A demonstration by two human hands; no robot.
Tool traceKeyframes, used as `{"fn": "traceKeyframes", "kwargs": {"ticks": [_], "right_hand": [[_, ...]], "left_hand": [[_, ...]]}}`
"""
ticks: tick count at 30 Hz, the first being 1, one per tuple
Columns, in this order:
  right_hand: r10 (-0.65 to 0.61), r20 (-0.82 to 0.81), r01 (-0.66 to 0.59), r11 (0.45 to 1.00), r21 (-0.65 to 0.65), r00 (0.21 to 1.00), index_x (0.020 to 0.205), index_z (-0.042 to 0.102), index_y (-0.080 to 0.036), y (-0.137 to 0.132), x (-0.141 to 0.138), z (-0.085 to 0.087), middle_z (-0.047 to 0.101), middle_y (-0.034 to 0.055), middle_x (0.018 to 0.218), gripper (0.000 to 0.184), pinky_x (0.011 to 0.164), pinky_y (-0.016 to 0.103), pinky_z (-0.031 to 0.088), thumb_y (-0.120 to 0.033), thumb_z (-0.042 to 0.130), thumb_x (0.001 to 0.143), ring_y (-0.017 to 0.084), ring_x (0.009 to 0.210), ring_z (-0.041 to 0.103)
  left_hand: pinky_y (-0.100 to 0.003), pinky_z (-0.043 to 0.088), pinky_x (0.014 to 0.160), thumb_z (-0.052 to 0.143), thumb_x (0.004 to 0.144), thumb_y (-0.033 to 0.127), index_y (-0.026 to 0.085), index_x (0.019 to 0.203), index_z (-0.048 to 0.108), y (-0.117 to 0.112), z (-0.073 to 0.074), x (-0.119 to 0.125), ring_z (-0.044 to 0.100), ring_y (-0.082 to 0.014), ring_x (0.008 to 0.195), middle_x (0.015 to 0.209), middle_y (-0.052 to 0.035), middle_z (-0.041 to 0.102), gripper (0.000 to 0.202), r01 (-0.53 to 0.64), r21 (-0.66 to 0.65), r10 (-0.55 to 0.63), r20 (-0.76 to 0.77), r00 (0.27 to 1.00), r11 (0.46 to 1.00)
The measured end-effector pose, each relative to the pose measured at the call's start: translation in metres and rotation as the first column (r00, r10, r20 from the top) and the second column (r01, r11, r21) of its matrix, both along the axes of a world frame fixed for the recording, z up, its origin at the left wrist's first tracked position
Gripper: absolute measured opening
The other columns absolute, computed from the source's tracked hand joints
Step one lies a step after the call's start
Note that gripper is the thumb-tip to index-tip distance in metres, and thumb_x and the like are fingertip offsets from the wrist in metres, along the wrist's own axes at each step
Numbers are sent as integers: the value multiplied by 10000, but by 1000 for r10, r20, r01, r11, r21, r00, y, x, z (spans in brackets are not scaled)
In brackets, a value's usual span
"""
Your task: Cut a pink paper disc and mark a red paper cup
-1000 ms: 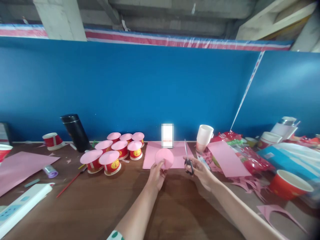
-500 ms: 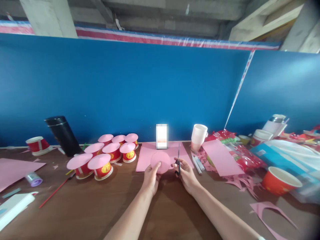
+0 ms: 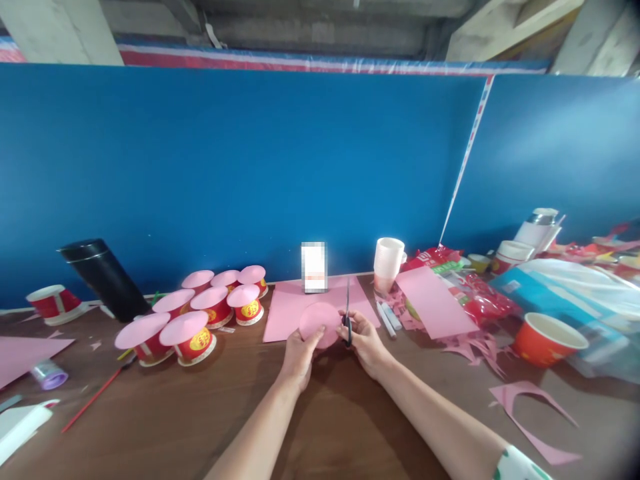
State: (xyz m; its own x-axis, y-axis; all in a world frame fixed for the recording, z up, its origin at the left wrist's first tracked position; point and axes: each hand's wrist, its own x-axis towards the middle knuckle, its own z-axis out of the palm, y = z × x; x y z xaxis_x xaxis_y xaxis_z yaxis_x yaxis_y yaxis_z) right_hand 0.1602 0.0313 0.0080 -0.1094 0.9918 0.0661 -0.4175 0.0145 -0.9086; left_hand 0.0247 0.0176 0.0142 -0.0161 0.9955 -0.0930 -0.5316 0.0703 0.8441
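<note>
A round pink paper disc [image 3: 317, 321] is pinched by its lower edge in my left hand [image 3: 300, 355], thumb on top. My right hand [image 3: 367, 343] is closed around the dark handles of a pair of scissors [image 3: 348, 320], whose blades point up and away from me. The scissors stand just right of the disc's edge; whether they touch it I cannot tell. Behind both hands, pink paper sheets [image 3: 283, 312] lie on the table. To the left stand several red paper cups [image 3: 195, 348] topped with shallow pink paper cones [image 3: 184, 327].
A black flask [image 3: 107, 280] leans at the back left. Stacked white cups [image 3: 389, 263] and pale markers [image 3: 386, 319] stand or lie right of the sheets. Farther right are pink scraps [image 3: 530, 417], an orange cup [image 3: 547, 341] and plastic packaging [image 3: 590, 300]. A blue panel [image 3: 300, 167] closes the back.
The view has shifted, moving most things leftward in the picture. My right hand and the scissors have come closer to the disc, which my left hand still holds.
</note>
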Motion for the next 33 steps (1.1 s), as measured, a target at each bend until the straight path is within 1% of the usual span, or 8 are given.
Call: {"fn": "traceKeyframes", "kwargs": {"ticks": [3, 7, 10, 13, 15, 21, 26, 33], "right_hand": [[7, 69, -11, 998, 63, 998, 989, 512, -192, -3, 1, 2, 490, -60, 612, 477, 428, 166, 297, -315, 754, 598, 59, 487, 390], [-50, 318, -13, 981, 195, 947, 977, 558, -173, -9, 5, 2, 454, -56, 566, 398, 440, 187, 288, -369, 701, 661, 74, 496, 387], [-23, 421, -62, 980, 189, 907, 989, 577, -160, -13, 7, 1, 484, -40, 566, 386, 450, 199, 312, -413, 649, 707, 86, 498, 424], [76, 411, -145, 980, 140, 909, 995, 594, -143, -14, 7, 1, 544, -14, 621, 415, 472, 212, 358, -424, 655, 696, 91, 506, 458], [107, 392, -164, 980, 116, 914, 996, 603, -137, -14, 7, 2, 558, -5, 647, 426, 482, 218, 382, -420, 666, 684, 92, 512, 471], [116, 403, -171, 980, 102, 908, 1013, 613, -118, -15, 8, 5, 531, -26, 542, 437, 479, 225, 379, -428, 645, 705, 94, 478, 471], [116, 408, -176, 978, 112, 906, 1030, 612, -126, -14, 8, 2, 522, -30, 544, 431, 474, 224, 360, -420, 640, 716, 93, 474, 456], [117, 412, -180, 976, 119, 904, 1021, 612, -134, -11, 9, -3, 499, -43, 530, 401, 461, 213, 336, -400, 642, 722, 80, 460, 432]], "left_hand": [[-302, 513, 659, 750, 577, 233, 75, 862, 632, -1, 2, 0, 653, -205, 703, 737, -104, 695, 347, -29, -1, 29, 17, 999, 1000], [-277, 507, 628, 744, 585, 244, 102, 843, 618, 0, 6, -3, 649, -186, 690, 742, -89, 687, 320, -128, -46, 131, 67, 989, 991], [-252, 495, 597, 746, 582, 248, 119, 822, 604, 2, 4, -5, 641, -165, 667, 753, -75, 677, 307, -204, -74, 209, 69, 975, 976], [-246, 490, 593, 740, 591, 261, 120, 807, 596, 4, 1, -6, 635, -156, 655, 742, -69, 670, 296, -222, -72, 227, 67, 972, 972], [-244, 489, 589, 735, 598, 266, 116, 815, 595, 4, 1, -6, 634, -157, 662, 749, -72, 668, 299, -216, -72, 221, 65, 973, 974], [-260, 488, 578, 745, 572, 272, 100, 800, 600, 1, 5, -5, 629, -167, 633, 707, -72, 666, 320, -190, -56, 194, 73, 978, 980], [-274, 492, 601, 751, 560, 305, 93, 794, 607, 1, 5, -5, 633, -177, 646, 703, -83, 669, 347, -163, -48, 166, 68, 984, 985], [-274, 500, 604, 746, 570, 284, 82, 802, 604, 1, 3, -6, 639, -181, 656, 706, -85, 669, 339, -151, -49, 154, 63, 986, 987]]}}
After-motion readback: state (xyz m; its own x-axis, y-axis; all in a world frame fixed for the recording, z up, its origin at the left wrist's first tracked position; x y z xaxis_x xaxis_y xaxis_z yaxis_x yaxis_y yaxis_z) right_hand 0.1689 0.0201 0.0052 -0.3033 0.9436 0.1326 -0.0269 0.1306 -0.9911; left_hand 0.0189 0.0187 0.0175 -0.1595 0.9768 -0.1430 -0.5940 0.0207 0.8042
